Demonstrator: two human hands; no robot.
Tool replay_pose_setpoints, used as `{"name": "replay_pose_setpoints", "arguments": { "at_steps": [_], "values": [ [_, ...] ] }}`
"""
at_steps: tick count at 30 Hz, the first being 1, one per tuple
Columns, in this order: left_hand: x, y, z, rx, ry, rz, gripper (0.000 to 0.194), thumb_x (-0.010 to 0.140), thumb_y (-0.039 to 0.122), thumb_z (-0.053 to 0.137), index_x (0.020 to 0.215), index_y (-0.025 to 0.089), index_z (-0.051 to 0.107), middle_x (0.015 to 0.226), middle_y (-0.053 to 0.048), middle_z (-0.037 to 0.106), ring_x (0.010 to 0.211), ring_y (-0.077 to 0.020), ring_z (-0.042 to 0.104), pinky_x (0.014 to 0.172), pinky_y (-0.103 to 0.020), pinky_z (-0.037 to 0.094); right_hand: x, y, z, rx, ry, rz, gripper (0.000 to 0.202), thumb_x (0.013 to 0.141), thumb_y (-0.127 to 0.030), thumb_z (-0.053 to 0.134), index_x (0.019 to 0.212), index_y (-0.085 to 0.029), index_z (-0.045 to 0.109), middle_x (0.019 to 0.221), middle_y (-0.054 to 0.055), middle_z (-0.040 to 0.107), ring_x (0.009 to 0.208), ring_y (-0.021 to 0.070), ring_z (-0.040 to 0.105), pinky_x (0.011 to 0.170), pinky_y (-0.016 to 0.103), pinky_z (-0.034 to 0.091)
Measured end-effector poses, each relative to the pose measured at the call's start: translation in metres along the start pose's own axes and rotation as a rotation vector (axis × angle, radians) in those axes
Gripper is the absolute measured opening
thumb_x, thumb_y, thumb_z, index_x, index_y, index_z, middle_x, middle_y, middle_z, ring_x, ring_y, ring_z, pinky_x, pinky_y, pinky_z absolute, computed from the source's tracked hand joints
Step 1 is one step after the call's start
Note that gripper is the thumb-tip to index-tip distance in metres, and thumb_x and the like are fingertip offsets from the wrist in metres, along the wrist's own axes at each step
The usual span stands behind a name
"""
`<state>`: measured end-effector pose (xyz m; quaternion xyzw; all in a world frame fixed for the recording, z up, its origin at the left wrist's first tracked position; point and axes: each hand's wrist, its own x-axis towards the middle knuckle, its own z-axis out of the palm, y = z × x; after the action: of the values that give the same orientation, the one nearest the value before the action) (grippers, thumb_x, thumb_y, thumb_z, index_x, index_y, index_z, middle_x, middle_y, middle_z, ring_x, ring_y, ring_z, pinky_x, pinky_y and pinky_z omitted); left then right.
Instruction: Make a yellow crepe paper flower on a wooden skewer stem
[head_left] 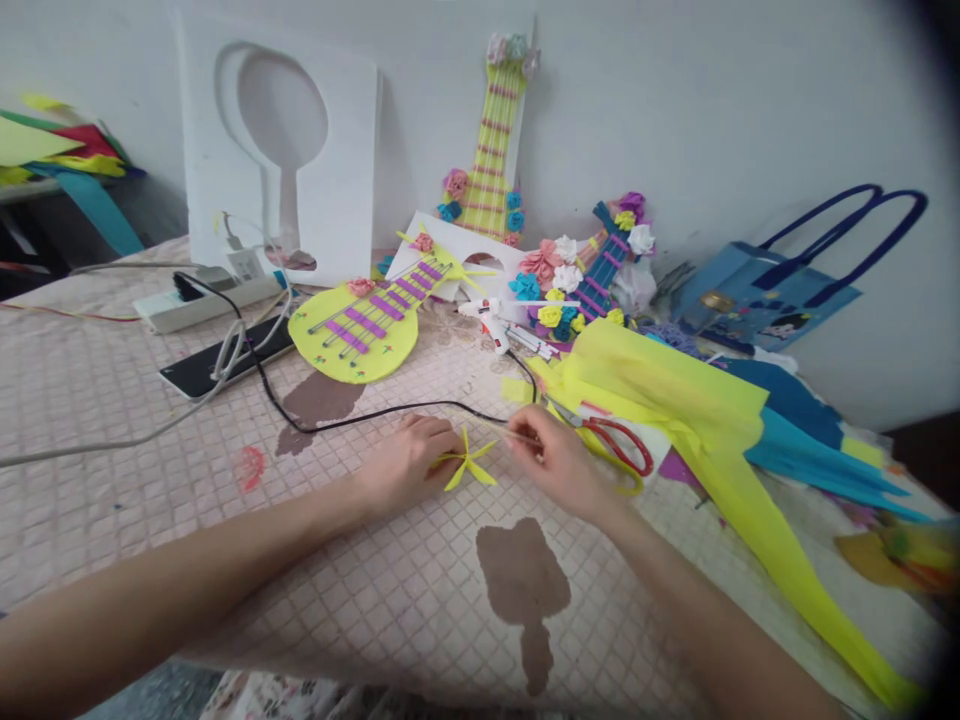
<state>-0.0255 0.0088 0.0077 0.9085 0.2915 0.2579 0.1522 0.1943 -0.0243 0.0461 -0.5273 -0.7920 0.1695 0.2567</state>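
Observation:
Near the middle of the table, my left hand (416,462) is closed on the edge of a small yellow paper flower (469,463) with narrow, spread petals. Just right of it, my right hand (551,450) has its fingers pinched around a thin, pale stick (495,430), which points left over the flower; its exact kind is hard to make out. Red-handled scissors (619,440) lie close beyond my right hand. Behind both hands rests a white hot glue gun (495,325) with its black cord running across the table.
A yellow paper guitar (360,335) lies behind my left hand, beside a phone (225,360) and a white power strip (202,300). Yellow crepe paper (667,380) spreads to the right. A blue bag (765,290) and a white cut-out board (337,200) stand by the wall.

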Motion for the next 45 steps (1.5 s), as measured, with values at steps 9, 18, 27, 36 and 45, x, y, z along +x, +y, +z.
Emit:
{"name": "replay_pose_setpoints", "arguments": {
  "at_steps": [9, 18, 27, 36, 45],
  "values": [
    [-0.001, 0.001, 0.001, 0.013, -0.026, 0.039, 0.017, 0.090, 0.018, 0.046, 0.082, 0.015, 0.062, 0.074, -0.003, 0.057, 0.073, -0.0141, 0.053, 0.071, -0.028, 0.039, -0.002, -0.003, 0.040, -0.062, -0.049, -0.063, 0.004, 0.084, -0.025, 0.058, 0.082, -0.021, 0.058, 0.092, 0.002, 0.051, 0.076, 0.0126, 0.054, 0.070, 0.025, 0.043],
    [0.001, 0.006, 0.001, 0.031, -0.062, 0.060, 0.022, 0.090, 0.019, 0.044, 0.074, 0.015, 0.059, 0.072, -0.002, 0.056, 0.070, -0.0132, 0.051, 0.070, -0.029, 0.036, -0.001, 0.002, 0.036, -0.104, -0.166, -0.157, 0.010, 0.085, -0.017, 0.056, 0.076, -0.020, 0.056, 0.078, 0.000, 0.057, 0.080, 0.0141, 0.054, 0.069, 0.025, 0.038],
    [0.001, 0.003, 0.004, 0.068, -0.015, -0.009, 0.018, 0.089, 0.019, 0.046, 0.072, 0.017, 0.055, 0.072, -0.002, 0.057, 0.074, -0.0151, 0.049, 0.076, -0.032, 0.037, -0.006, 0.002, 0.032, -0.077, -0.076, -0.101, 0.014, 0.089, -0.027, 0.050, 0.101, -0.023, 0.055, 0.099, 0.003, 0.059, 0.084, 0.0148, 0.057, 0.068, 0.025, 0.041],
    [-0.002, -0.006, 0.007, 0.011, 0.021, -0.052, 0.006, 0.082, 0.020, 0.057, 0.083, 0.016, 0.062, 0.080, -0.004, 0.061, 0.081, -0.0174, 0.052, 0.077, -0.032, 0.039, -0.021, 0.013, 0.018, 0.029, 0.052, -0.088, 0.016, 0.094, -0.025, 0.040, 0.087, -0.021, 0.054, 0.083, 0.003, 0.056, 0.076, 0.0147, 0.055, 0.070, 0.026, 0.043],
    [-0.002, 0.000, 0.012, 0.036, -0.032, -0.064, 0.011, 0.081, 0.013, 0.053, 0.086, 0.017, 0.061, 0.081, -0.003, 0.061, 0.083, -0.0174, 0.053, 0.080, -0.033, 0.037, -0.019, -0.008, 0.040, -0.093, 0.042, -0.030, 0.019, 0.083, -0.029, 0.058, 0.100, -0.023, 0.055, 0.098, 0.004, 0.055, 0.080, 0.0153, 0.057, 0.066, 0.026, 0.045]
  ]
}}
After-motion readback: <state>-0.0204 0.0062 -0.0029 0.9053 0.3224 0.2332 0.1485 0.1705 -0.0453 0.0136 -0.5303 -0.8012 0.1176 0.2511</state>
